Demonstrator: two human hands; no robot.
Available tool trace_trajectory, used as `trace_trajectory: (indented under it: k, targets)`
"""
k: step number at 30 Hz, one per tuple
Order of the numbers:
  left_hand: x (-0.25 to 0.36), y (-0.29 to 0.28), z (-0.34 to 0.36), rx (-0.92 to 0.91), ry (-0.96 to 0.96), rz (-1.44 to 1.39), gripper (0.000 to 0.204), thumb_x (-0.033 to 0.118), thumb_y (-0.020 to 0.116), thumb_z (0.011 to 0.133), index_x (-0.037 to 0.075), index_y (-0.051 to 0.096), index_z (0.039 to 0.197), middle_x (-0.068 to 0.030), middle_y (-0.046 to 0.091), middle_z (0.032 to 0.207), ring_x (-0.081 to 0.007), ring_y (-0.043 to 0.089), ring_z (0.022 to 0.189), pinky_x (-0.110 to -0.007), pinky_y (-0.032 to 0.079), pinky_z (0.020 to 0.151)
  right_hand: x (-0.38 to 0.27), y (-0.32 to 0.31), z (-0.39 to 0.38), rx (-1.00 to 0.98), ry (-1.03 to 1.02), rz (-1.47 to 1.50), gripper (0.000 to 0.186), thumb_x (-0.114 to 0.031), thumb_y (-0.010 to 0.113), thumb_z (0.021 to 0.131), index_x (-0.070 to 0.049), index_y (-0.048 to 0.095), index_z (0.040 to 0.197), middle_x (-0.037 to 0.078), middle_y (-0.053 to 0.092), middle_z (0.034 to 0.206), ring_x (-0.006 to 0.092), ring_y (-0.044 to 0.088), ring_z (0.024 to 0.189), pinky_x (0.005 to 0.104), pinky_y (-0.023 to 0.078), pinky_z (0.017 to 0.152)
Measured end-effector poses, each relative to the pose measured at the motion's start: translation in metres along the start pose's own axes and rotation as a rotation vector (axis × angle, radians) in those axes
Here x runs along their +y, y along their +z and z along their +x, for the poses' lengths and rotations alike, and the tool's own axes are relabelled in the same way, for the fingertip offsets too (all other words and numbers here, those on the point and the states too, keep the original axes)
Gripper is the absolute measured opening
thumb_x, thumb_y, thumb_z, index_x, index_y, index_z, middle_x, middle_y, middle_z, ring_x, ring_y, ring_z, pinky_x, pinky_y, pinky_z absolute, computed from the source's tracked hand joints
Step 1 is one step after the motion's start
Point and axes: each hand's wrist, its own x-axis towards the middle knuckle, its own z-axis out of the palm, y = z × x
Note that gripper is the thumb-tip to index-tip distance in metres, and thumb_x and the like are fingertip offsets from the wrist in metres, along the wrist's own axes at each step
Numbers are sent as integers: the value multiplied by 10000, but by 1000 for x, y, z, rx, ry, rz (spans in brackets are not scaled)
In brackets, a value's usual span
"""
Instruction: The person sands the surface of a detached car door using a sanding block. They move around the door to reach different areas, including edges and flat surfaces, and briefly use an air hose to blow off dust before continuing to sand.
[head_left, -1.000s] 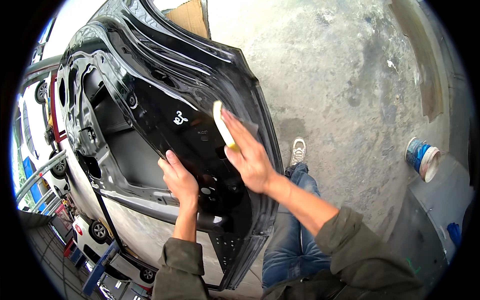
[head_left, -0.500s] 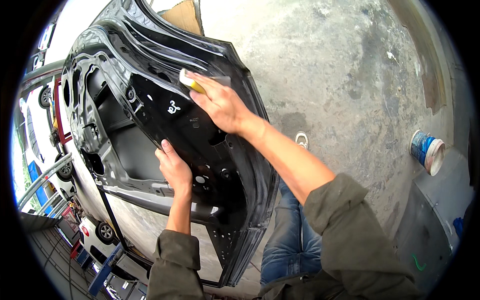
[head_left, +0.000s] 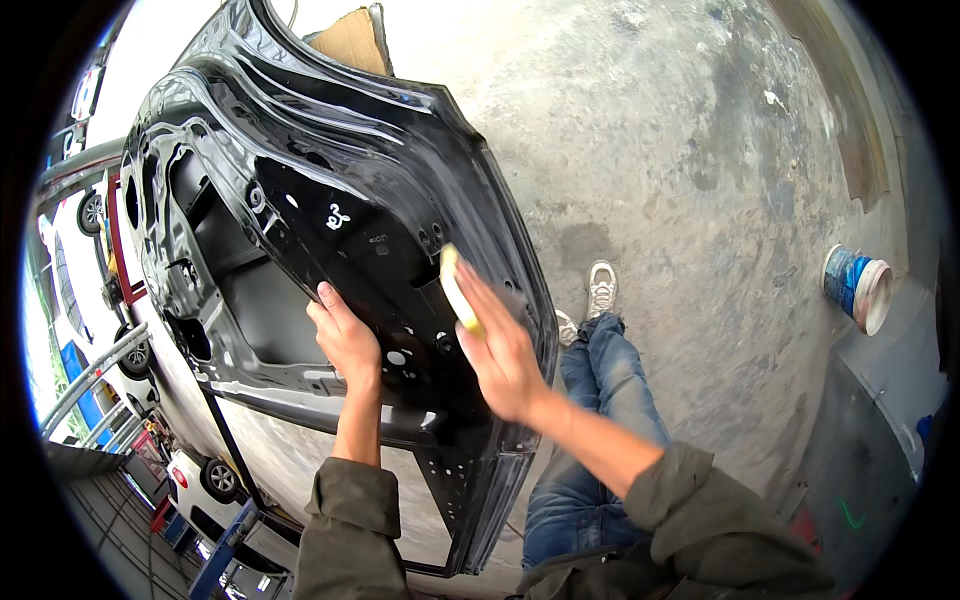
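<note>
A glossy black car door (head_left: 395, 310) lies with its inner side facing up in front of me. My left hand (head_left: 350, 340) grips the edge of the door's large opening, thumb on top and the other fingers mostly hidden. Held under the fingers of my right hand (head_left: 500, 355) is a yellow and white sponge pad (head_left: 460, 295), pressed to the door's surface near its right border. That hand is slightly blurred. Dull, greyish scuffed streaks run along the right border, while the middle stays shiny, with a white handwritten mark on it.
A blue and white bucket (head_left: 856, 290) stands on the concrete floor (head_left: 690, 240) at right. Brown cardboard (head_left: 352, 40) lies beyond the door's far end. White cars (head_left: 205, 490) and metal rails (head_left: 95, 375) are at left. My shoes (head_left: 601, 288) are close to the door's right edge.
My right hand has swept the sponge pad toward me and to the right along the door's border. The left hand keeps its grip; the view has shifted slightly.
</note>
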Motion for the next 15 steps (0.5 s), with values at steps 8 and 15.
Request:
trace_trajectory:
  k: [8,15]
  targets:
    - [4,-1,-1,-7,-7,-25,666,569,331,1100,-54,549,1015,-257,691,847,-427,659,814,-495,488,785,18,-14,36,-42,-153,-15,477,-176,556,1040,23,518,1472,215,522,1524,369,460,1451,417,365,1213]
    - [0,2,3,11,36,12,693,579,332,1094,-77,548,1034,-333,676,952,-505,635,916,-535,465,847,-3,-2,75,57,41,60,482,-225,546,1058,62,526,1445,272,568,1451,413,555,1354,422,446,1130]
